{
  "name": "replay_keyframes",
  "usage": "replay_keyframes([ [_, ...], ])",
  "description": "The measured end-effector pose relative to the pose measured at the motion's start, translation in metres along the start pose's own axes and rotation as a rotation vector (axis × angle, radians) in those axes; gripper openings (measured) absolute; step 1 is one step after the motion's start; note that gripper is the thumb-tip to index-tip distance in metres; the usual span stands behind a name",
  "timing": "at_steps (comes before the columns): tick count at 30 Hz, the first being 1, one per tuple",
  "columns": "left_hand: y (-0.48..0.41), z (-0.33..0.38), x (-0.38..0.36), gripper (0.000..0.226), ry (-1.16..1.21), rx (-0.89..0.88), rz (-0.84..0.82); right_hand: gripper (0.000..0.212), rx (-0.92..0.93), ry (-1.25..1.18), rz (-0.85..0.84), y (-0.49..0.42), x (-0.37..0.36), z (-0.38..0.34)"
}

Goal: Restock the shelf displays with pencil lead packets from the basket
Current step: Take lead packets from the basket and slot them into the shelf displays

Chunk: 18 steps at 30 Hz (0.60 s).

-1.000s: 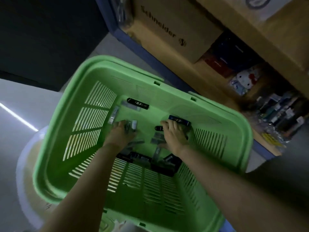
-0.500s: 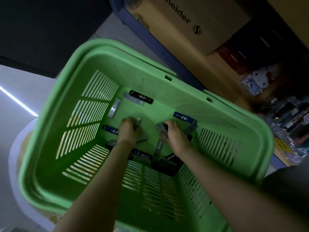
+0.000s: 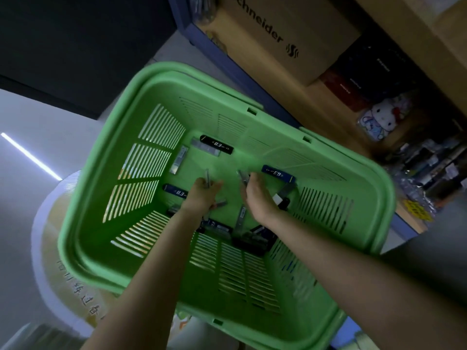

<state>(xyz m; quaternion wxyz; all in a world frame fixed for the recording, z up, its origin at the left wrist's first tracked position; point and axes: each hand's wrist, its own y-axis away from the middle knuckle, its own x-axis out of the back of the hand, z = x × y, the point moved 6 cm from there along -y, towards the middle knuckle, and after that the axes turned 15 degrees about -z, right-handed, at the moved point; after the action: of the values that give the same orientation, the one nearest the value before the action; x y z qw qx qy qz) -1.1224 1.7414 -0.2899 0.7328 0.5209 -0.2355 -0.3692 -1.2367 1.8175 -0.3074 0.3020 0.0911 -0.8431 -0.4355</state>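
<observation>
- Both arms are down inside the green basket (image 3: 202,92), which sits right next to a blue-edged shelf (image 3: 228,63).
- Left hand (image 3: 202,198): fingers curled, grip clenched around a slim grey packet (image 3: 207,176) that pokes up past the knuckles.
- Right hand (image 3: 259,198): same deal, grip closed on a second slim packet (image 3: 242,176) sticking out above the fingers. It's blurry, so I can't tell if it's one packet or two.
- The rest of the lead packets lie loose on the basket floor:
- a black packet (image 3: 216,145) by the far wall
- a blue packet (image 3: 278,174) just beside the right hand
- another blue one (image 3: 175,192) next to the left wrist
- a clear packet (image 3: 179,160) near the slotted left wall
- There's also a dark heap of packets (image 3: 252,239) against the near wall, between the two forearms.
- The basket rests on a round white thing (image 3: 43,236) with yellow print. No idea what it actually is.
- On the shelf there's a cardboard box (image 3: 265,26) with "schneider" lettering, and further right a white cat plush (image 3: 381,117).
</observation>
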Motion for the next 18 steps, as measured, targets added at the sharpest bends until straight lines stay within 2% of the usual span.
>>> replay_keyframes([
  [3, 0.016, 0.007, -0.004, 0.044, 0.052, -0.098, -0.055, 0.020, 0.176, -0.172, 0.004, 0.012, 0.009, -0.039],
  [5, 0.026, 0.010, -0.003, 0.051, 0.150, -0.170, -0.064, 0.025, 0.256, -0.336, -0.031, 0.018, 0.008, -0.061],
  [8, 0.038, 0.015, 0.005, 0.048, 0.226, -0.249, -0.022, 0.028, 0.329, -0.498, -0.095, 0.033, 0.008, -0.084],
  [10, 0.048, 0.018, 0.009, 0.045, 0.238, -0.283, 0.005, 0.040, 0.375, -0.683, -0.182, 0.039, 0.005, -0.090],
  [13, 0.060, 0.019, 0.010, 0.034, 0.282, -0.306, 0.000, 0.055, 0.369, -0.765, -0.341, 0.050, -0.003, -0.093],
  [15, 0.068, 0.020, 0.008, 0.026, 0.288, -0.317, -0.002, 0.056, 0.313, -0.772, -0.304, 0.053, -0.002, -0.087],
  [18, 0.077, 0.021, 0.000, 0.028, 0.246, -0.323, -0.040, 0.047, 0.266, -0.633, -0.110, 0.064, 0.014, -0.078],
])
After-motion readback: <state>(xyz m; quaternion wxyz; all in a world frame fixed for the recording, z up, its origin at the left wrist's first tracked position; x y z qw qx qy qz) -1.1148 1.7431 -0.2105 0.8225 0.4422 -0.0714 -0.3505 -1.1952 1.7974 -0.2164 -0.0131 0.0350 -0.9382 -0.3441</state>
